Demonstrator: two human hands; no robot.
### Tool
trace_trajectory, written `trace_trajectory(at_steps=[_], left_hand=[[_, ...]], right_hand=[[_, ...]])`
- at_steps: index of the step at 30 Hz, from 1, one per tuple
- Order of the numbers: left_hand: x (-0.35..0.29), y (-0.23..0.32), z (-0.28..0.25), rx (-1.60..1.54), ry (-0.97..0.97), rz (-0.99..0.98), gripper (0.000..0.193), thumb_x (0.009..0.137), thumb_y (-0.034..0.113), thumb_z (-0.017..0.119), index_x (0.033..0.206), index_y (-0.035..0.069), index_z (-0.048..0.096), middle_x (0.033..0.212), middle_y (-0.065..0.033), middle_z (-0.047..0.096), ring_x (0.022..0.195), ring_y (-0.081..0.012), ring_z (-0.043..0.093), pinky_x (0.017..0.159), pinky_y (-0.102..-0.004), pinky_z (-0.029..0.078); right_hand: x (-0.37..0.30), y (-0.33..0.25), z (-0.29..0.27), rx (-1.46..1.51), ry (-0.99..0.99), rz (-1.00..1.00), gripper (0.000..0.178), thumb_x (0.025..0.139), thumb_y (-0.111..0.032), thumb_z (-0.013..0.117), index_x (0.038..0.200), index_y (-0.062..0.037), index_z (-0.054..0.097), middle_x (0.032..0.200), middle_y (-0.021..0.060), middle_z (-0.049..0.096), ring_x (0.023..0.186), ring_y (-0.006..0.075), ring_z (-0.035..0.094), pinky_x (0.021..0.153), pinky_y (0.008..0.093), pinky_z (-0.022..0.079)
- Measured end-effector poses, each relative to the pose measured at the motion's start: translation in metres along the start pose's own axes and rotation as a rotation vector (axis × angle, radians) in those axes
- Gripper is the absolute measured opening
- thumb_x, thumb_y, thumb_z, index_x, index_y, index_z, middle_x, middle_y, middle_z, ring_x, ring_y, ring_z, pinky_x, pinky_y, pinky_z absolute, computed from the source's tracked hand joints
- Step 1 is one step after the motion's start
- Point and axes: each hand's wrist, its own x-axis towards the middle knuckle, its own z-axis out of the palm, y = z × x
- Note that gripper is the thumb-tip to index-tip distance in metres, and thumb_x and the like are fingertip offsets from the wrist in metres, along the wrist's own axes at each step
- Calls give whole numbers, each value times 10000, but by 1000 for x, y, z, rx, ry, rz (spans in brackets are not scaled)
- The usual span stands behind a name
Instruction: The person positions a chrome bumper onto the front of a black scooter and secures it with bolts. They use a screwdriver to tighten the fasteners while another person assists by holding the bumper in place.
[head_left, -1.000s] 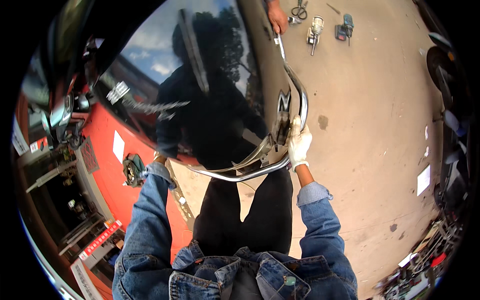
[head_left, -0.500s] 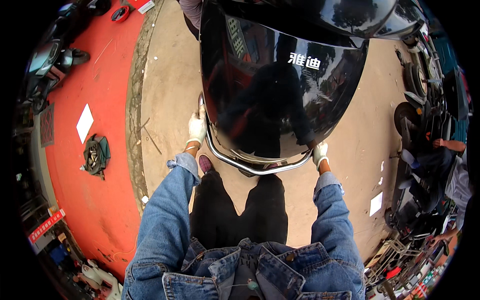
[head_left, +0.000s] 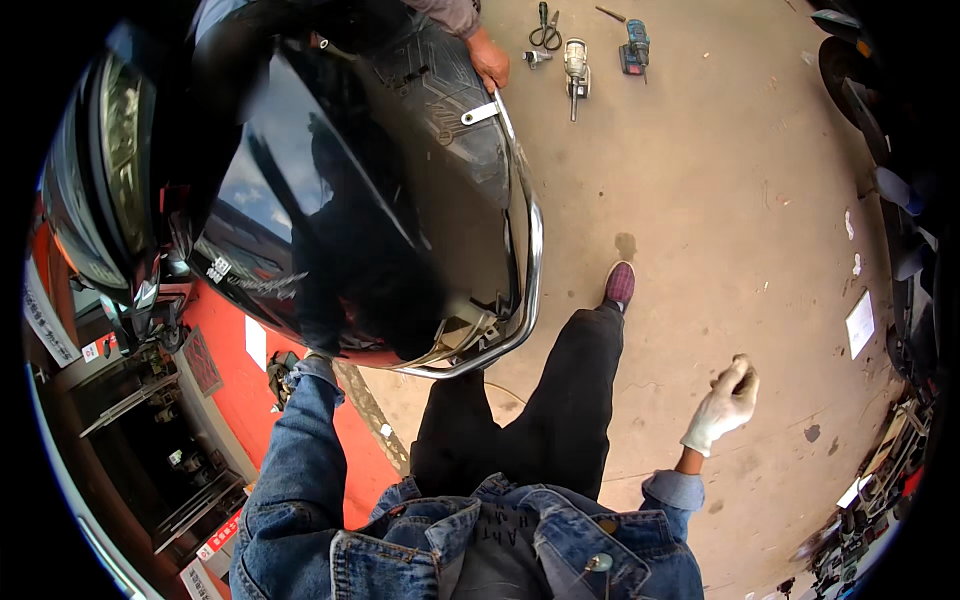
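Note:
The glossy black body of a scooter (head_left: 330,230) fills the left and middle of the view. Around its lower edge curves a chrome guard bar (head_left: 537,245), with a flat bracket near its far end. My left hand (head_left: 318,358) is at the body's lower left edge, almost wholly hidden by it, so its fingers cannot be made out. Off to the right, away from the bar, my right hand (head_left: 722,408) in a white glove is raised over the ground with curled fingers, and nothing shows in it. Another person's bare hand (head_left: 487,62) touches the bar's far end.
On the concrete ahead lie a blue cordless drill (head_left: 634,48), a pale power tool (head_left: 577,68) and black-handled scissors (head_left: 546,36). More scooters line the right edge, near a white sheet (head_left: 859,324). A dark bag (head_left: 283,378) lies on red ground to the left.
My right hand has let go of the chrome bar and moved away right. The view has turned: the scooter body appears farther left, and the tools and another person's hand have come into sight.

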Motion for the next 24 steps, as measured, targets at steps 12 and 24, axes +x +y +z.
trace_trajectory(at_steps=[12,24], left_hand=[[-332,399,204,58,-631,1034,210,885,166,572,1033,17,582,881,-108,613,780,-179,591,730,-281,474],[15,485,330,764,49,790,238,820,217,500,838,69,686,892,-137,666,839,-291,640,750,-390,499]], right_hand=[[58,83,21,39,-711,546,273,914,-229,540,767,-5,594,511,-42,383,441,24,301,402,212,227],[93,83,16,137,-539,805,298,926,-268,525,808,3,564,503,-9,393,385,54,325,353,207,274]])
